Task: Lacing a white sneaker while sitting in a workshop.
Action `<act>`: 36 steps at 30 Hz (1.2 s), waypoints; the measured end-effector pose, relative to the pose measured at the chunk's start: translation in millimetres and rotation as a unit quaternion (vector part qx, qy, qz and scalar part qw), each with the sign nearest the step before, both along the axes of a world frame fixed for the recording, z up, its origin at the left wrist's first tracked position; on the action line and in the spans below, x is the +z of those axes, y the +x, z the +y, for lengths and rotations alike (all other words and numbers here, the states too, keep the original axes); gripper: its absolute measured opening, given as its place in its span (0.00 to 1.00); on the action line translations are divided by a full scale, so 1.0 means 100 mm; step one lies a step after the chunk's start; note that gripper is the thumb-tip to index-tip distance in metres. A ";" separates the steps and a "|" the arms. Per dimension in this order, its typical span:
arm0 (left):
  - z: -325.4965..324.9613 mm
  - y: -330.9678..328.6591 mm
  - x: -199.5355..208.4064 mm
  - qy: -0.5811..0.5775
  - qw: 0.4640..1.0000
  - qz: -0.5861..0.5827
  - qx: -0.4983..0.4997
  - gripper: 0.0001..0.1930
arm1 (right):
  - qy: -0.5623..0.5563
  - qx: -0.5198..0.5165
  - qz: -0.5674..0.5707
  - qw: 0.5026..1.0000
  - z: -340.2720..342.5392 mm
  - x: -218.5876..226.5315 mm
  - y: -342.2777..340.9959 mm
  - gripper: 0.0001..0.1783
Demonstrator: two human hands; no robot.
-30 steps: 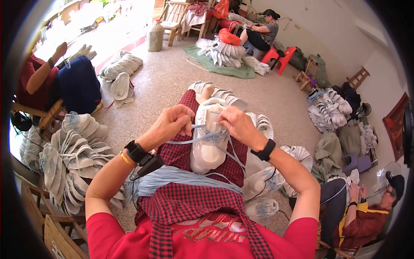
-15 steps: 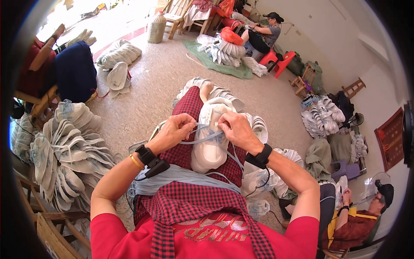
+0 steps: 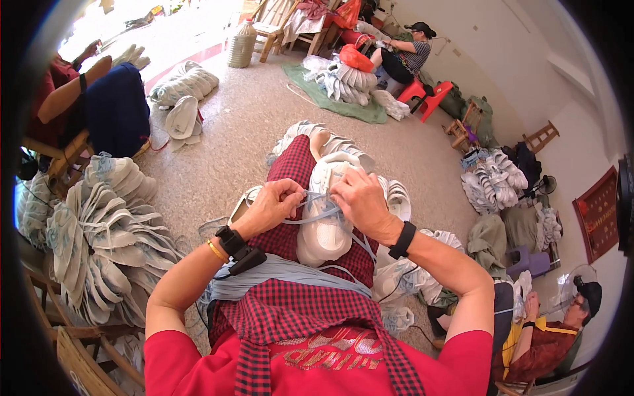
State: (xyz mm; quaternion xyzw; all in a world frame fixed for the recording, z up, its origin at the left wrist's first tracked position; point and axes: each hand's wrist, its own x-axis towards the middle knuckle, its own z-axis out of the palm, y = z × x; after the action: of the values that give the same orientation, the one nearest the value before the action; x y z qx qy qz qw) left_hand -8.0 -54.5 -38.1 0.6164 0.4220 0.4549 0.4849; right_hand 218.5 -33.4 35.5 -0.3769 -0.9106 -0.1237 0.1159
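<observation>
A white shoe upper (image 3: 325, 236) rests on my lap over the checked apron, its toe toward me. Pale blue-grey shoelace (image 3: 322, 214) runs across its eyelets and loops between my hands. My left hand (image 3: 279, 203) is at the left side of the shoe, thumb and fingers pinched on the lace. Over the right side of the shoe, my right hand (image 3: 360, 201) is closed with its fingertips at the lace and eyelets; the hand itself covers part of them. A bundle of blue-grey laces (image 3: 264, 274) lies across my lap.
A large pile of white shoe uppers (image 3: 99, 244) stands at my left, with more uppers (image 3: 419, 280) by my right knee. Other people sit working around the room. A plastic jug (image 3: 242, 45), a red stool (image 3: 426, 98) and a purple stool (image 3: 529, 263) stand farther off.
My right hand has turned and shifted slightly, now covering more of the eyelets. The left hand has moved a little right and down, still pinching the lace.
</observation>
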 end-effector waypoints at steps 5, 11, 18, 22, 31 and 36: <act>-0.02 -0.03 -0.02 0.010 1.000 -0.013 0.002 0.08 | 0.061 0.035 -0.032 0.997 0.10 -0.06 -0.09 0.07; -0.03 0.05 0.04 0.015 1.000 -0.017 -0.010 0.08 | -0.348 0.045 0.312 0.883 0.52 0.14 -0.28 0.12; -0.05 0.36 0.18 0.184 0.977 0.096 0.040 0.06 | -0.442 0.165 0.341 0.813 0.71 0.67 -1.22 0.14; -0.04 0.65 0.44 0.251 0.963 0.081 0.047 0.07 | -0.456 0.170 0.248 0.838 0.74 0.72 -1.34 0.15; 0.13 0.63 0.30 0.288 0.904 0.287 0.134 0.04 | -0.110 0.162 0.210 0.958 0.81 0.35 -0.09 0.08; 0.10 0.72 0.45 0.265 0.869 0.394 0.138 0.05 | -0.140 0.084 0.273 0.948 0.37 0.01 0.44 0.09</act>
State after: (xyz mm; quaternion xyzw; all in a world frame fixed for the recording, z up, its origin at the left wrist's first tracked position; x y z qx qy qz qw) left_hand 64.0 -44.4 7.3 0.7854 0.5220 0.3314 0.0290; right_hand 263.0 3.6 36.1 -0.3312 -0.8805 0.1227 0.3161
